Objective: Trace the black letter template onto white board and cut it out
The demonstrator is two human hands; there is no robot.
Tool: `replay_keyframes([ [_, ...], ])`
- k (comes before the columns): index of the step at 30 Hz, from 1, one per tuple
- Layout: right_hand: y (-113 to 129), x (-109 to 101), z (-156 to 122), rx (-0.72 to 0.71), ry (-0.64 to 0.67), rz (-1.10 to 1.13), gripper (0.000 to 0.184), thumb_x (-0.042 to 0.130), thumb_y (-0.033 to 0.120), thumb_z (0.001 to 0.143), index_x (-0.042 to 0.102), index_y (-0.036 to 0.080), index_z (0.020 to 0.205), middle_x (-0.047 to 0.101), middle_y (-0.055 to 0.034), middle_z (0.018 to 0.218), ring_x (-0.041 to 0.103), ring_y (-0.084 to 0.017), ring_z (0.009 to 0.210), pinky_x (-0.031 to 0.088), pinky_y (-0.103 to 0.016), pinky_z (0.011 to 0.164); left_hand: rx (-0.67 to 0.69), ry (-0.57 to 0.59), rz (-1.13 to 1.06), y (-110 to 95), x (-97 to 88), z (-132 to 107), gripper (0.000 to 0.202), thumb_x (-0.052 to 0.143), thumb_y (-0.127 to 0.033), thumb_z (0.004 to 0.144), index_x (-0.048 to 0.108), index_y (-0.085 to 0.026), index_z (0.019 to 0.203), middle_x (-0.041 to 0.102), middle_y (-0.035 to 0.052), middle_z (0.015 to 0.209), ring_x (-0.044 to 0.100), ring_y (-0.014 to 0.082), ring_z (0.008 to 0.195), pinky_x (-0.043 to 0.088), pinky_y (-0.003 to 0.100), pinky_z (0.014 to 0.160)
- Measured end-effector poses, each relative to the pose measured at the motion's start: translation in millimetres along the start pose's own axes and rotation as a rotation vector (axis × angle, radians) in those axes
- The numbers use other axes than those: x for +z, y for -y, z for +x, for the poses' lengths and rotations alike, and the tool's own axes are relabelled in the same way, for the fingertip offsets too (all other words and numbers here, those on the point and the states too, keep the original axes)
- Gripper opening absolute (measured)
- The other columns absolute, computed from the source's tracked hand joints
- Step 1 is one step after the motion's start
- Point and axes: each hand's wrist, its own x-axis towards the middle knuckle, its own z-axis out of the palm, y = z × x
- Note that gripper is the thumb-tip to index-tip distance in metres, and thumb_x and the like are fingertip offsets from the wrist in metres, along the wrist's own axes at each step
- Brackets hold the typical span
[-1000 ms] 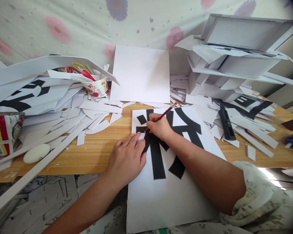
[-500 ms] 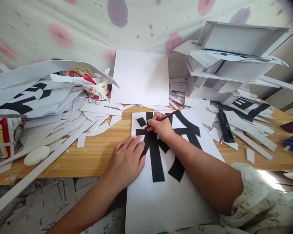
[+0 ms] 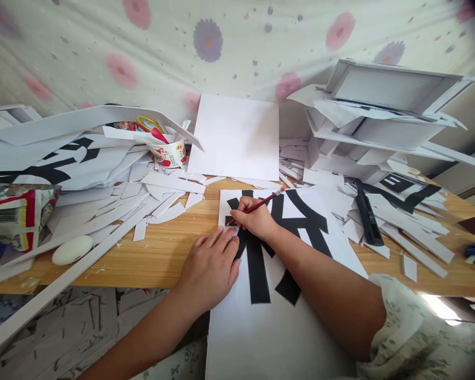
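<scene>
A white board (image 3: 261,332) with a large black character (image 3: 261,264) on it lies on the wooden table (image 3: 158,253) and hangs over its front edge. My right hand (image 3: 255,219) is closed round a red pencil (image 3: 261,202), whose tip touches the character's left side. My left hand (image 3: 211,266) lies flat with fingers stretched out, pressing on the board's left edge.
Heaps of white board scraps (image 3: 103,174) cover the left and back of the table. A printed cup (image 3: 170,153) holds scissors. A white oval eraser (image 3: 72,249) and a snack bag (image 3: 16,219) lie left. White board pieces stack at right (image 3: 380,121), with a black tool (image 3: 366,211).
The pencil tip moved a little left and down along the character's left edge. My left hand stayed flat on the board. The camera tilted up slightly.
</scene>
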Motion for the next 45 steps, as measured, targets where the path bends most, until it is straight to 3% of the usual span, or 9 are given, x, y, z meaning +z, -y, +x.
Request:
replay_keyframes([
  [30,-4.4,7.0,5.0,0.005,-0.097,-0.071,0.028,0.059,0.027,0.076,0.038,0.022,0.059,0.051,0.0053,0.048,0.053,-0.011,0.046,0.036,-0.020,0.044,-0.005,0.018,0.012,-1.0,-3.0,-1.7,0.037,0.040,-0.030,0.093,0.057,-0.020,0.124,0.051,0.0040,0.141,0.045,0.0279,0.130,0.046,0.048,0.095],
  [45,-7.5,9.5,8.8,0.035,-0.119,-0.052,0.028,0.060,0.024,0.075,0.038,0.021,0.058,0.048,0.0074,0.047,0.049,-0.009,0.043,0.034,-0.020,0.044,-0.027,0.049,0.035,-3.9,-7.5,1.8,0.036,0.043,-0.028,0.091,0.060,-0.019,0.121,0.051,0.0125,0.139,0.049,0.0272,0.127,0.047,0.048,0.097],
])
